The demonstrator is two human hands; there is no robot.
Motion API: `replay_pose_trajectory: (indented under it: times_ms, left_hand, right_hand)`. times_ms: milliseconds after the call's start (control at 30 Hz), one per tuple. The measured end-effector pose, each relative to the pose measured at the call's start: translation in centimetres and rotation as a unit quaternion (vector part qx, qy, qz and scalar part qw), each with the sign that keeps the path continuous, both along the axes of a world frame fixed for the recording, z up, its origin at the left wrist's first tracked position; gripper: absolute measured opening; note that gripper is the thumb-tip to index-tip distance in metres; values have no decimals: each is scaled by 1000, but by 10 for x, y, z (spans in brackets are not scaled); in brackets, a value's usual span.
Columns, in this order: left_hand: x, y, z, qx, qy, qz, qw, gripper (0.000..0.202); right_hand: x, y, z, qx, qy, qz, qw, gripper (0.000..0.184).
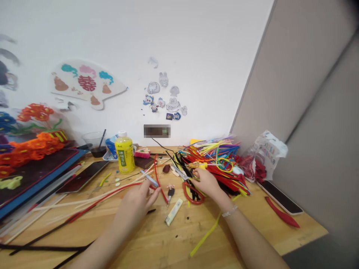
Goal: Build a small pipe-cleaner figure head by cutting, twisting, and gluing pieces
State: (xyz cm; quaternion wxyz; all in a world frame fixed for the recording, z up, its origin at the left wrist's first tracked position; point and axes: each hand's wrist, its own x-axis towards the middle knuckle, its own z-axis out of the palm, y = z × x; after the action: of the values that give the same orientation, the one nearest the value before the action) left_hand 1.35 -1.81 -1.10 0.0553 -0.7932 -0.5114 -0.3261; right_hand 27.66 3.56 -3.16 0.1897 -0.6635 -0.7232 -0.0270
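My right hand (206, 184) is on the right, its fingers curled down at the red-handled scissors (193, 201). The scissor blades point up and left, and part of the handles is hidden beneath the hand. Just beyond the fingertips lies a yellow-handled tool (203, 165) with a thin shaft. My left hand (141, 198) hovers low at the middle, thumb and forefinger apart, beside a pale blue stick (151, 179). Close by are a bent red pipe cleaner (156, 172), a black-headed key (171, 192) and a pale lighter (174, 212).
A heap of coloured pipe cleaners (224, 175) spreads behind my right hand. Phones (280, 196) (84, 177) lie at both sides. A yellow bottle (125, 153) and a cup (97, 149) with dark liquid stand at the back left. Orange pipe-cleaner flowers (36, 147) are far left.
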Motion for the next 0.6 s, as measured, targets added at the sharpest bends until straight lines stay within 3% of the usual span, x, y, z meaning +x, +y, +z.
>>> replay_pose_trajectory:
  times_ms: [133, 267, 467, 600]
  left_hand:
    - [-1, 2, 4, -33, -9, 8, 999, 19]
    - [-2, 8, -3, -54, -54, -5, 997, 16]
    - [-5, 14, -5, -52, -157, 1, 986, 12]
    - [-8, 13, 3, -35, -190, -4, 981, 16]
  right_hand:
    - [-19, -2, -7, -40, -6, 24, 999, 29]
    - [-21, -5, -5, -62, 3, 21, 998, 34]
    - [-30, -14, -5, -83, 40, -4, 996, 25]
    - [-28, -13, 0, -59, 93, -4, 994, 39]
